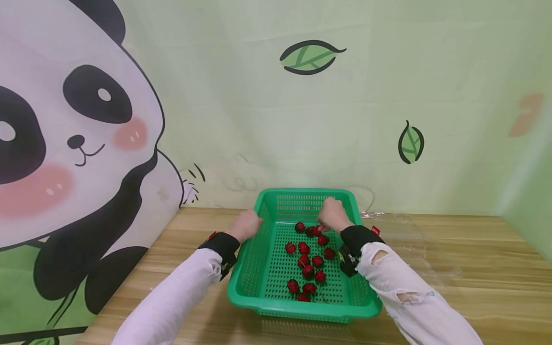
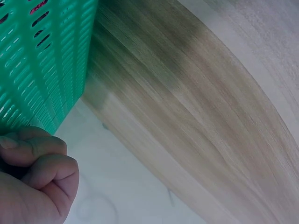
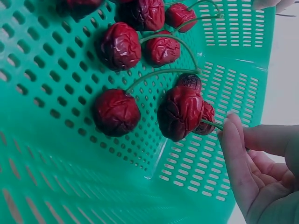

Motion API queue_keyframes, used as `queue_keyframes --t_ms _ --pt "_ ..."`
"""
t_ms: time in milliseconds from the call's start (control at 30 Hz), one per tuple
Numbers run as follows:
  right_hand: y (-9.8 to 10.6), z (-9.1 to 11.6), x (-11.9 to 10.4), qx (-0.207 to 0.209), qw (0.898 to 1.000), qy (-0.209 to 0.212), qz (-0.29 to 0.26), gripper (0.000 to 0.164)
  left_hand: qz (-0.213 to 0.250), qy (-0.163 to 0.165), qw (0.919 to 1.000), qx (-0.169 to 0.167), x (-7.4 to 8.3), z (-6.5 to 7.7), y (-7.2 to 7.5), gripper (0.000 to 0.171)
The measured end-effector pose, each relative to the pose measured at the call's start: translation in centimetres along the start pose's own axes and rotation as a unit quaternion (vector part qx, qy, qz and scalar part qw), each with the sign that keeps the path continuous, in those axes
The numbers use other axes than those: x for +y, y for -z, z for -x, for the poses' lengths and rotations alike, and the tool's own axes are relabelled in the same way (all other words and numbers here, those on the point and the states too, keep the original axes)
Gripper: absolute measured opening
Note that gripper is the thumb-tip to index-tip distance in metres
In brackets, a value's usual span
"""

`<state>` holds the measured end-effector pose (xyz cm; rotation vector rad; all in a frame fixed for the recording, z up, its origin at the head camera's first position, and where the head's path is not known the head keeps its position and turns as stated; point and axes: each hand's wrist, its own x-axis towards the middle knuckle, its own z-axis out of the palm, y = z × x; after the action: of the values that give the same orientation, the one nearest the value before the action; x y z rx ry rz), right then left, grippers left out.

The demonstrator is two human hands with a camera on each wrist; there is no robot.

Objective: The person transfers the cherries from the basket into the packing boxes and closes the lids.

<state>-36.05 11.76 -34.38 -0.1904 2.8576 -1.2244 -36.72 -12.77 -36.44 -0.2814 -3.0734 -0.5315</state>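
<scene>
Wrinkled dark-red cherries with green stems lie spread over the floor of a green slotted plastic basket (image 1: 304, 309). My right hand (image 1: 334, 214) is inside the basket toward its far right. Between thumb and fingertips it pinches the green stem of one cherry (image 3: 180, 113), which hangs from the stem in the right wrist view. Just behind that cherry are smaller-looking ones, and another cherry (image 3: 117, 113) sits beside it. My left hand (image 1: 246, 225) grips the basket's left rim with curled fingers; in the left wrist view those fingers (image 2: 51, 172) are against the slotted wall.
The basket stands on a wood-grain table (image 1: 172, 268). Clear plastic packaging (image 1: 396, 235) lies to its right. A pale green backdrop (image 1: 241, 96) printed with a panda and leaves rises behind the table.
</scene>
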Motion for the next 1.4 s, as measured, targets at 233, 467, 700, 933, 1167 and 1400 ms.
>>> queue_keyframes --t_ms 233,467,700,933,1167,1400 --pt "0.7 0.2 -0.4 0.005 1.000 0.002 -0.010 0.027 0.007 0.003 0.9999 -0.008 0.1 0.0 0.2 0.037" --pt "1.7 0.5 -0.9 0.002 1.000 0.012 -0.016 0.028 0.001 -0.007 0.9999 -0.010 0.2 0.2 0.4 0.037" --pt "2.8 0.6 -0.9 0.004 1.000 0.019 -0.022 0.017 -0.002 -0.012 0.9999 -0.004 0.2 0.1 0.3 0.034" --pt "2.6 -4.1 4.5 -0.006 0.995 0.084 -0.054 0.019 -0.005 -0.006 1.0000 -0.003 0.4 0.1 0.4 0.036" --pt "4.6 -1.5 1.5 -0.003 0.999 0.039 -0.031 0.015 -0.001 0.009 1.0000 -0.002 0.2 0.1 0.2 0.039" --pt "4.2 -5.3 6.2 -0.010 0.994 0.094 -0.060 0.012 -0.005 0.011 0.9999 0.001 0.1 0.0 0.0 0.037"
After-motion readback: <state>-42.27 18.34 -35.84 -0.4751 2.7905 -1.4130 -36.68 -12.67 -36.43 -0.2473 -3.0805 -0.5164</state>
